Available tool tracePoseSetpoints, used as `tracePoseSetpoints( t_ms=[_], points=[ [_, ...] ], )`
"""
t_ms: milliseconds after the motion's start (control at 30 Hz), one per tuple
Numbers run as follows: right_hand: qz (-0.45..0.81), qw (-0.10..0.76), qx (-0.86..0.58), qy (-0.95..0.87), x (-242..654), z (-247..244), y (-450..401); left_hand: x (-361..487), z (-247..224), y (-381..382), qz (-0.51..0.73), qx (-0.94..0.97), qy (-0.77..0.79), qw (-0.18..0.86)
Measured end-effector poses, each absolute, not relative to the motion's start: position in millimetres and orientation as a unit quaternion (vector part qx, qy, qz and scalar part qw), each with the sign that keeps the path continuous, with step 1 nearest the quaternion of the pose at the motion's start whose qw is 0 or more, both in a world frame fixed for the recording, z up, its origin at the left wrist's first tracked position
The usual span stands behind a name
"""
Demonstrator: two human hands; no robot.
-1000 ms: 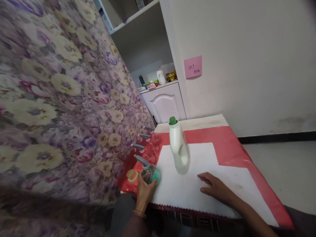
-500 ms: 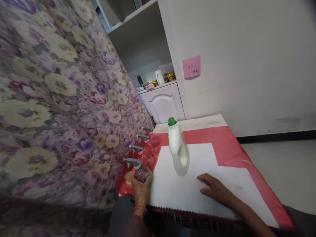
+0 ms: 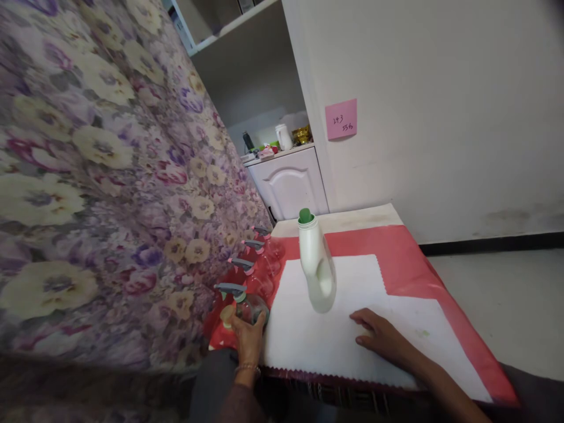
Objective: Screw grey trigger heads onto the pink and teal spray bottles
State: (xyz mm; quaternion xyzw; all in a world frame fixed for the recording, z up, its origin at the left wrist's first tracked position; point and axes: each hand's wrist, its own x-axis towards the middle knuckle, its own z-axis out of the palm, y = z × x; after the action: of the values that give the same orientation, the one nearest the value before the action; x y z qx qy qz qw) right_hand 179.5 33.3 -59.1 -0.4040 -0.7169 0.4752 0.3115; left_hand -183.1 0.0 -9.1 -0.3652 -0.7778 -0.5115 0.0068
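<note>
My left hand [image 3: 248, 338] is wrapped round the clear body of the nearest spray bottle [image 3: 252, 308], which has a grey trigger head and a green collar. Behind it, several more clear spray bottles [image 3: 259, 281] with pink collars stand in a row along the left of the table. A pale green jug [image 3: 315, 264] with a side handle stands upright on a white cloth [image 3: 304, 346]; something green sits in its uncapped neck. To the right of the jug, my right hand [image 3: 378, 335] hovers over or rests on the cloth, fingers apart, holding nothing.
A small yellowish round item [image 3: 227, 316] lies beside the nearest spray bottle. The red cover [image 3: 392, 247] shows around the cloth. A floral curtain [image 3: 132, 205] hangs close on the left. Behind the table are a white cabinet [image 3: 288, 185] and a wall with a pink note [image 3: 341, 120].
The whole view has shifted very slightly to the left. My left hand stays on the same spray bottle, and my right hand keeps its place by the jug.
</note>
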Motion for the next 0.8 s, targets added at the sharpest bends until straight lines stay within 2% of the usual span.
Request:
tracePoseSetpoints(
  t_ms=[533,800],
  points=[
    [0.426,0.304,-0.408,-0.748,177,-50,29,-184,-22,1,-0.453,-0.398,-0.797,0.046],
    [0.377,0.314,-0.41,-0.769,175,-66,28,-179,-22,-6,-0.445,-0.403,-0.799,0.05]
  ],
)
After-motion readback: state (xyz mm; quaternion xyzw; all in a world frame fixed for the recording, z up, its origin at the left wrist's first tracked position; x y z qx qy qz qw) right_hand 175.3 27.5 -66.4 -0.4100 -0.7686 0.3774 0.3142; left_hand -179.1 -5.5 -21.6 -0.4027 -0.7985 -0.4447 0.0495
